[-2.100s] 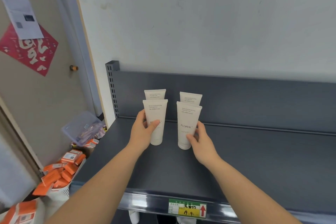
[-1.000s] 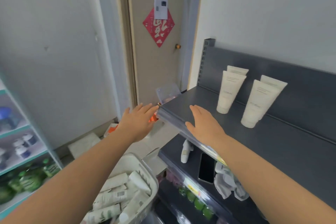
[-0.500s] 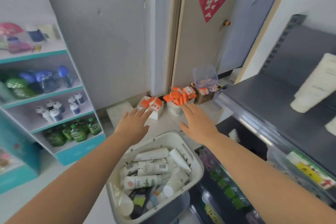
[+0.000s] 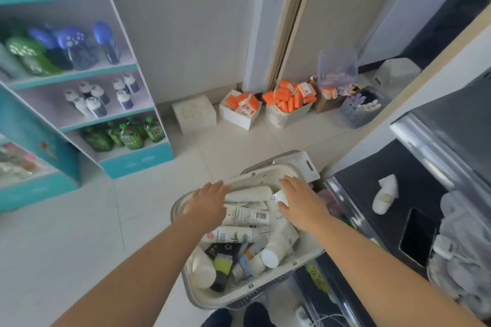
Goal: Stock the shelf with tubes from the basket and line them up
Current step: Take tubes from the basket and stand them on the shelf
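My left hand (image 4: 210,202) and right hand (image 4: 299,200) hover flat, fingers straight and empty, over the pale grey plastic basket (image 4: 239,298) beside the dark shelving (image 4: 372,180), where the white squeeze tubes (image 4: 247,216) lie jumbled, both spread wide, I judge, so each can take one tube.

single head-worn wide-angle view, tilted steeply down toward the floor, close above the cream plastic basket (image 4: 260,174) at 6 o'clock, teal shelf unit (image 4: 138,162) at 9 o'clock, beige door (image 4: 345,21) at 1 o'clock, dark grey metal shelf (image 4: 372,194) at 3 o'clock
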Motion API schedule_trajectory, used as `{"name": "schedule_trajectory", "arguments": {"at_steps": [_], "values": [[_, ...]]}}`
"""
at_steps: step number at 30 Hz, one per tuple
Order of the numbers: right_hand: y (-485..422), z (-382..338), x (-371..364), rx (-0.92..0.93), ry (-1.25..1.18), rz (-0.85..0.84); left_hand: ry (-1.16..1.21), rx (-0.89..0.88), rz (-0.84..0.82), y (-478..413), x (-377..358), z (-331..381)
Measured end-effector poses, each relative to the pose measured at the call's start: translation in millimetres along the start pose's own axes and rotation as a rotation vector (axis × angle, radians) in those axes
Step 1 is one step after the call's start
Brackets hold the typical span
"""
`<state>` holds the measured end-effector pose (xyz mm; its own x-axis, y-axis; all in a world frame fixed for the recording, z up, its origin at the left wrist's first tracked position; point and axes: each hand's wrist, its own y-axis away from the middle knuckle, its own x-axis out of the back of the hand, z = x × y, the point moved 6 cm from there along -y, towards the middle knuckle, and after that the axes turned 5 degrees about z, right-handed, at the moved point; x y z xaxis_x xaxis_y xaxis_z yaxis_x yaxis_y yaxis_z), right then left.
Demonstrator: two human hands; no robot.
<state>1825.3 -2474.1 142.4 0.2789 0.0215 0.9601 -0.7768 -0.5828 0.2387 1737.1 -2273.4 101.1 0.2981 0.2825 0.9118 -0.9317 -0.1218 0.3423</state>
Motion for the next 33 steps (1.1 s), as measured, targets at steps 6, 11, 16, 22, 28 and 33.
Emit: {"name": "schedule_trajectory", "arguments": {"at_steps": [6, 11, 16, 22, 28, 33], "values": [[2, 10, -63, -0.029, 0.001, -0.148, -0.081, -0.009, 0.259, 3, -22, 5], [11, 11, -100, 0.023, 0.021, -0.301, -0.032, -0.105, 0.204, -12, -49, 14], [20, 12, -116, 0.086, 0.094, -0.414, 0.019, 0.024, 0.114, -27, -62, 11], [16, 8, -123, 0.217, 0.160, -0.478, 0.021, 0.043, 0.126, -38, -65, 7], [17, 21, -113, -0.147, -0.614, -0.400, 0.429, 0.149, 0.137, -35, -47, 6], [17, 17, -110, -0.560, -1.193, -0.408, 0.875, 0.210, 0.241, -12, -28, -2]]}}
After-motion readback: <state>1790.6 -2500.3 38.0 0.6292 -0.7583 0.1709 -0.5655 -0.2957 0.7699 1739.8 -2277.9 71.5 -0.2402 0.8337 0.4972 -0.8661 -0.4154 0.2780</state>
